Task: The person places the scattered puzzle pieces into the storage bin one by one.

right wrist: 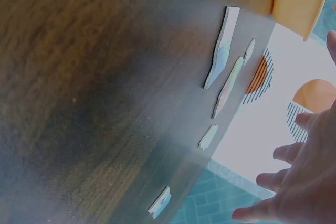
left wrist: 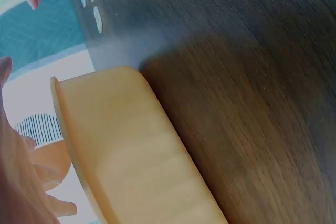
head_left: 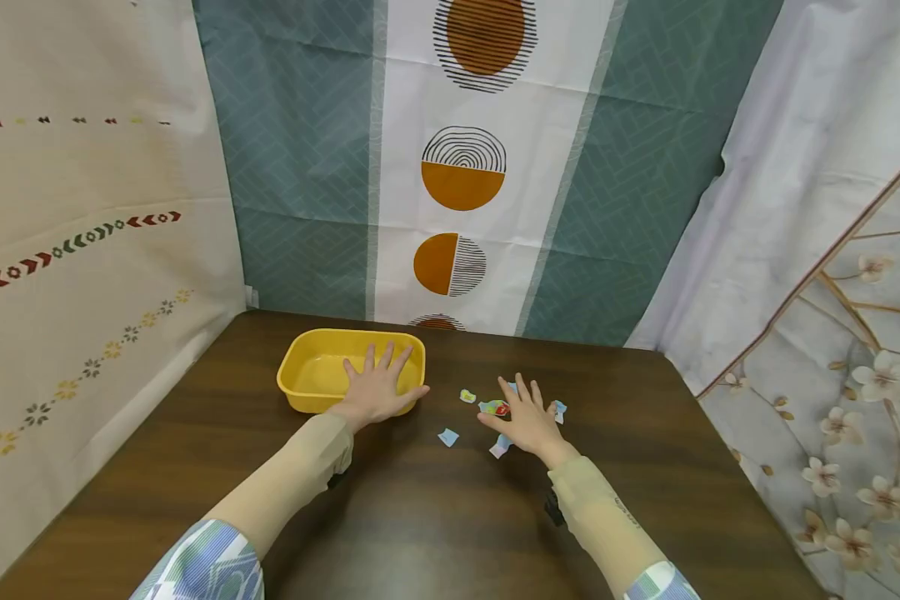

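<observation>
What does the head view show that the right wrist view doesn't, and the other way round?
Only the head view: the floor inside the yellow tray, the patterned sleeves and the flower-printed cloth on the right.

Only the right wrist view: the small pieces nearly edge-on, and a gap between them and the right hand, with the backdrop visible through it.

Both: the right hand with spread fingers, small pieces lying on the dark table, the tray and the backdrop.

The bin [head_left: 317, 375] is coloured yellow; the tabletop [head_left: 450, 517] is grained dark brown; the pieces [head_left: 447, 437] are printed pale blue, green and red.
</observation>
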`<act>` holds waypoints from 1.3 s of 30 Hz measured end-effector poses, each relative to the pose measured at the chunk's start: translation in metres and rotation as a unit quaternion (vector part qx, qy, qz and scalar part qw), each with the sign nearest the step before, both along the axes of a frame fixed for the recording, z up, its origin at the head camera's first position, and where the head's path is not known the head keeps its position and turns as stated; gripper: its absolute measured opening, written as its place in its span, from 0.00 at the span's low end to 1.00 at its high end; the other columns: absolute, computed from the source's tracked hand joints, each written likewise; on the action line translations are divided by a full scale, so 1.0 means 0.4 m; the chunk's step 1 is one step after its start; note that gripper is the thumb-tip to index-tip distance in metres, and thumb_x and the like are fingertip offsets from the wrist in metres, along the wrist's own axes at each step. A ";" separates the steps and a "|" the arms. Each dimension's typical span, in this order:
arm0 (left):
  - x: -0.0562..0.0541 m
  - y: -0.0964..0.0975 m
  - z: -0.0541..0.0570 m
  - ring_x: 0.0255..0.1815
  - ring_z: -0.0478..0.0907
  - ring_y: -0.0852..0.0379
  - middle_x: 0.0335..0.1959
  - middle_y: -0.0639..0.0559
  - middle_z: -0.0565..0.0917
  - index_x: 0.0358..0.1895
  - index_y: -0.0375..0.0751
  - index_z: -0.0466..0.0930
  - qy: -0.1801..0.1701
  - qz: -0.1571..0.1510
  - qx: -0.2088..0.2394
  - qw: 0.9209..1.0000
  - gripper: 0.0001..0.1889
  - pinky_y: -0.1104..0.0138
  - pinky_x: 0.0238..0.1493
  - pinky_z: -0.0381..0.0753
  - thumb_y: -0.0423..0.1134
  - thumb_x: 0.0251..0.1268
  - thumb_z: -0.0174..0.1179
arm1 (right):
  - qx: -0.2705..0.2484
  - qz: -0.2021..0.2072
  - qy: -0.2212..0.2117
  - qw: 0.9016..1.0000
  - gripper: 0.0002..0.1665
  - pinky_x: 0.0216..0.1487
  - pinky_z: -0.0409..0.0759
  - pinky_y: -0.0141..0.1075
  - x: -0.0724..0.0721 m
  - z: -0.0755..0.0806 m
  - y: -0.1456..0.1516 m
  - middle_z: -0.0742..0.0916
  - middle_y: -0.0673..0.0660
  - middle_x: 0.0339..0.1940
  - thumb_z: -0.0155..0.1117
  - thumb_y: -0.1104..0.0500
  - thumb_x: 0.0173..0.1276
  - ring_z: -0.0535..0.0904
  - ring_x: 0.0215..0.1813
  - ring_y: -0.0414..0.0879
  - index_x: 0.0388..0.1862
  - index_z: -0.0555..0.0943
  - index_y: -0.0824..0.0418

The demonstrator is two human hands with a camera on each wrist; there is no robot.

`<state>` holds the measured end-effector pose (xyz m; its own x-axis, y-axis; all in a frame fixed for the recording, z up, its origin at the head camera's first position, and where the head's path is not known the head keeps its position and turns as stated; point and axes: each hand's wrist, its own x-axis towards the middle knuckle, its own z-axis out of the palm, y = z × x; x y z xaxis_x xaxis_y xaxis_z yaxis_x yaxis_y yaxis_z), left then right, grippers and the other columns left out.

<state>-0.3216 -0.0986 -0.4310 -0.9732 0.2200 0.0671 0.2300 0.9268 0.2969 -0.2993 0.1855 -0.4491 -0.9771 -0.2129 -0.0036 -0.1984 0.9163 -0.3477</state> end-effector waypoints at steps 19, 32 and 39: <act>-0.017 -0.254 0.058 0.75 0.37 0.21 0.78 0.30 0.42 0.80 0.44 0.39 -0.005 0.057 0.108 0.993 0.48 0.19 0.60 0.42 0.64 0.68 0.51 | -0.001 -0.004 0.008 1.000 0.52 0.68 0.43 0.77 0.018 -0.007 0.010 0.51 0.65 0.81 0.55 0.30 0.66 0.42 0.79 0.69 0.80 0.54 0.53; -0.041 -0.411 0.069 0.75 0.43 0.26 0.77 0.24 0.40 0.77 0.30 0.30 -0.075 0.081 0.269 0.957 0.53 0.35 0.72 0.52 0.51 0.68 0.60 | 0.006 -0.008 0.022 1.000 0.52 0.65 0.42 0.80 0.019 0.002 0.034 0.52 0.67 0.80 0.55 0.30 0.67 0.43 0.78 0.72 0.80 0.54 0.54; -0.035 -0.461 0.032 0.74 0.47 0.25 0.75 0.22 0.38 0.77 0.32 0.27 -0.173 0.116 0.359 0.910 0.49 0.35 0.65 0.66 0.47 0.72 0.55 | 0.005 -0.004 0.021 1.000 0.52 0.65 0.42 0.80 0.015 -0.006 0.026 0.52 0.67 0.80 0.55 0.30 0.66 0.42 0.78 0.72 0.80 0.54 0.55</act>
